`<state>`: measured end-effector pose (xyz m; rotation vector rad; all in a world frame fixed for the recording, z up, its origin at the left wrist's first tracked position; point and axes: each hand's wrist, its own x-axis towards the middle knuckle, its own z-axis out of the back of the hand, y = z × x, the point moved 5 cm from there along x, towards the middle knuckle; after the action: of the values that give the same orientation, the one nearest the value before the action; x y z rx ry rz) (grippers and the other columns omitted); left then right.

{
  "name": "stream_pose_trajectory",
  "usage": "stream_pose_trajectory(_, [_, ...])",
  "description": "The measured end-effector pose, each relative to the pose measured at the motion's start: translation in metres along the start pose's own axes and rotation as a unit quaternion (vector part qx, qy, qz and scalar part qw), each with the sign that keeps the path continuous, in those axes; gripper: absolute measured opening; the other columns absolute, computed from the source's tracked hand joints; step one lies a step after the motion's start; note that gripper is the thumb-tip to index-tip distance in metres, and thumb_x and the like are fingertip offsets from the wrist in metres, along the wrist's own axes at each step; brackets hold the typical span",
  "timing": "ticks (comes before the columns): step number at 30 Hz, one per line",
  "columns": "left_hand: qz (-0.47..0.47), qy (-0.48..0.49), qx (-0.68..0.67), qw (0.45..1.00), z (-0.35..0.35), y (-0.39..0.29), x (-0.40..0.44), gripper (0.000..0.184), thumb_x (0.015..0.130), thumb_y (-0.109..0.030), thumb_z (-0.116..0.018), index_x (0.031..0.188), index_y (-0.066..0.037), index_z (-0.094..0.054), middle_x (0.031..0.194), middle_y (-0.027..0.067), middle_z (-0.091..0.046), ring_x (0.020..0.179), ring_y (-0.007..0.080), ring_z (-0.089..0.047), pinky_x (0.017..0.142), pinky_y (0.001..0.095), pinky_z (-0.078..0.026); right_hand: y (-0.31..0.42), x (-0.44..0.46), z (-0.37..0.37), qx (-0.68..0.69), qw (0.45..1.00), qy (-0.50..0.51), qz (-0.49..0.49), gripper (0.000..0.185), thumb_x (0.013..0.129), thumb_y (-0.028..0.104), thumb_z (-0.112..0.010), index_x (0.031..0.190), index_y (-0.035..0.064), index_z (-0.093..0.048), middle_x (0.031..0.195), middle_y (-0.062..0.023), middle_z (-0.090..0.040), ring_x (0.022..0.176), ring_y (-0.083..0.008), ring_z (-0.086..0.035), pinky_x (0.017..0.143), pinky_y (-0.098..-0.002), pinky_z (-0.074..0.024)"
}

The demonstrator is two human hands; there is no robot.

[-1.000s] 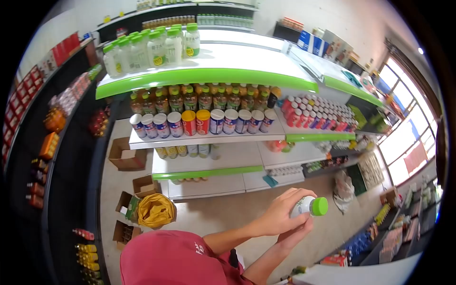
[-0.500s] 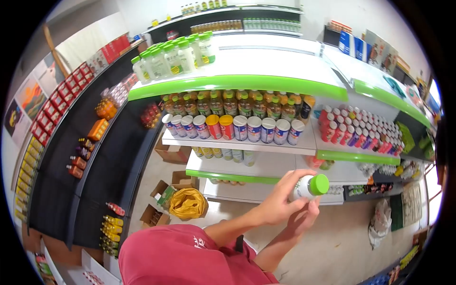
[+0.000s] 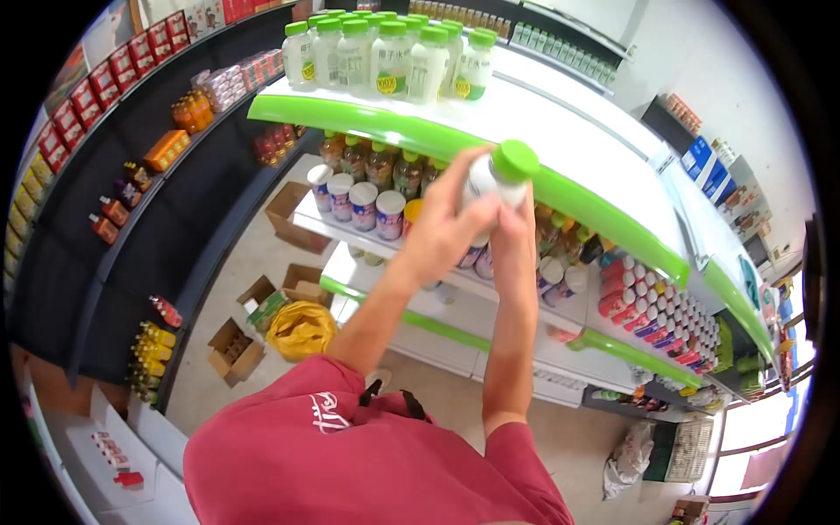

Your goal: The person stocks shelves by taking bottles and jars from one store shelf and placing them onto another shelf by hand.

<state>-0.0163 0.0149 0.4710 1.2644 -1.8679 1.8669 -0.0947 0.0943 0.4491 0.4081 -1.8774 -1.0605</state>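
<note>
A white bottle with a green cap [image 3: 514, 161] is held up in front of the top shelf's green edge. My left hand [image 3: 444, 229] is closed round its left side, with the thumb across the front. On the right, my right hand [image 3: 516, 232] grips the lower part of the same bottle, its fingers partly hidden. Both hands meet at the bottle, which tilts with its cap towards me. Beyond it, several matching green-capped bottles [image 3: 389, 61] stand grouped on the white top shelf [image 3: 560, 131].
Below the green shelf edge [image 3: 367, 122] are white-lidded cans [image 3: 363, 203] and dark drink bottles [image 3: 379, 166]. Pink and purple bottles [image 3: 652, 306] fill a shelf to the right. Cardboard boxes [image 3: 234, 350] and a yellow bag [image 3: 300, 328] lie on the floor. Dark shelving [image 3: 96, 210] runs along the left.
Both hands have raised the bottle up and to the left, from in front of the lower shelves to the top shelf's edge. The view has shifted, and the grouped bottles appear closer.
</note>
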Motion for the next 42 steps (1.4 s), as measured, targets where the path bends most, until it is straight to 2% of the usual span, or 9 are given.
stream_pose_trajectory(2, [-0.042, -0.010, 0.005, 0.999, 0.021, 0.003, 0.043, 0.046, 0.099, -0.025, -0.056, 0.137, -0.002, -0.049, 0.114, 0.0099, -0.063, 0.107, 0.0149, -0.057, 0.095, 0.0308, -0.045, 0.010, 0.051, -0.012, -0.048, 0.999, 0.009, 0.002, 0.049, 0.097, 0.026, -0.051, 0.141, 0.0030, -0.045, 0.131, -0.0078, -0.052, 0.124, -0.0169, -0.046, 0.108, -0.0315, -0.0339])
stream_pose_trajectory(5, [-0.041, -0.012, 0.038, 0.998, 0.041, 0.018, 0.096, 0.043, 0.104, -0.027, -0.049, 0.139, -0.003, -0.046, 0.121, 0.0088, -0.059, 0.113, 0.0142, -0.054, 0.099, 0.0288, -0.042, 0.002, 0.122, -0.005, -0.024, 0.998, 0.056, -0.004, 0.046, 0.098, 0.026, -0.050, 0.137, 0.0034, -0.048, 0.124, -0.0074, -0.057, 0.119, -0.0165, -0.050, 0.104, -0.0314, -0.0366])
stream_pose_trajectory(8, [-0.031, -0.028, 0.091, 0.995, 0.050, 0.035, 0.126, 0.044, 0.105, -0.027, -0.047, 0.140, -0.001, -0.043, 0.122, 0.0156, -0.062, 0.115, 0.0201, -0.057, 0.099, 0.0320, -0.043, -0.013, 0.158, 0.003, 0.004, 0.999, 0.039, 0.006, 0.047, 0.098, 0.027, -0.048, 0.138, 0.0026, -0.048, 0.126, -0.0077, -0.058, 0.116, -0.0163, -0.053, 0.104, -0.0323, -0.0388])
stream_pose_trajectory(11, [-0.119, -0.023, 0.143, 0.982, 0.049, 0.037, 0.133, 0.045, 0.106, -0.026, -0.046, 0.142, 0.000, -0.041, 0.124, 0.0220, -0.062, 0.119, 0.0277, -0.059, 0.101, 0.0358, -0.043, -0.016, 0.169, 0.010, 0.024, 1.000, 0.018, 0.000, 0.046, 0.099, 0.025, -0.047, 0.138, 0.0022, -0.048, 0.125, -0.0070, -0.059, 0.116, -0.0161, -0.055, 0.104, -0.0331, -0.0398])
stream_pose_trajectory(16, [-0.055, 0.027, 0.165, 0.984, 0.051, 0.044, 0.140, 0.051, 0.107, -0.027, -0.045, 0.146, 0.002, -0.033, 0.125, 0.0306, -0.060, 0.121, 0.0444, -0.056, 0.104, 0.0433, -0.042, -0.016, 0.164, 0.015, 0.017, 0.999, -0.039, -0.007, 0.040, 0.099, 0.023, -0.050, 0.134, 0.0034, -0.050, 0.119, -0.0057, -0.060, 0.112, -0.0152, -0.057, 0.101, -0.0314, -0.0417])
stream_pose_trajectory(22, [-0.086, 0.041, 0.180, 0.979, 0.055, 0.041, 0.146, 0.052, 0.106, -0.025, -0.045, 0.147, 0.006, -0.035, 0.131, 0.0318, -0.056, 0.124, 0.0440, -0.054, 0.105, 0.0429, -0.041, -0.018, 0.164, 0.016, -0.037, 0.997, -0.065, -0.005, 0.041, 0.101, 0.026, -0.051, 0.135, 0.0030, -0.048, 0.125, -0.0048, -0.058, 0.118, -0.0153, -0.053, 0.105, -0.0317, -0.0382])
stream_pose_trajectory(25, [-0.075, 0.067, 0.181, 0.978, 0.063, 0.050, 0.149, 0.054, 0.105, -0.023, -0.048, 0.147, 0.008, -0.036, 0.136, 0.0320, -0.052, 0.127, 0.0431, -0.052, 0.105, 0.0432, -0.042, -0.018, 0.164, 0.018, -0.182, 0.978, -0.096, 0.007, 0.040, 0.101, 0.029, -0.053, 0.129, 0.0005, -0.051, 0.118, -0.0094, -0.058, 0.111, -0.0169, -0.053, 0.101, -0.0308, -0.0388])
stream_pose_trajectory(31, [-0.122, 0.071, 0.307, 0.941, 0.072, 0.045, 0.137, 0.066, 0.092, -0.011, -0.065, 0.147, 0.011, -0.035, 0.139, 0.0306, -0.052, 0.122, 0.0445, -0.055, 0.101, 0.0436, -0.046, -0.015, 0.161, 0.005, -0.207, 0.973, -0.103, 0.000, 0.046, 0.102, 0.030, -0.055, 0.134, -0.0022, -0.047, 0.121, -0.0117, -0.056, 0.112, -0.0168, -0.052, 0.099, -0.0300, -0.0404])
stream_pose_trajectory(42, [-0.148, 0.000, 0.300, 0.942, 0.073, 0.044, 0.136, 0.064, 0.084, -0.002, -0.070, 0.141, 0.011, -0.044, 0.127, 0.0291, -0.059, 0.112, 0.0463, -0.060, 0.093, 0.0439, -0.051, -0.014, 0.155, 0.003, -0.358, 0.907, -0.181, 0.126, 0.044, 0.100, 0.020, -0.058, 0.135, -0.0040, -0.047, 0.127, -0.0210, -0.060, 0.116, -0.0245, -0.059, 0.093, -0.0372, -0.0517])
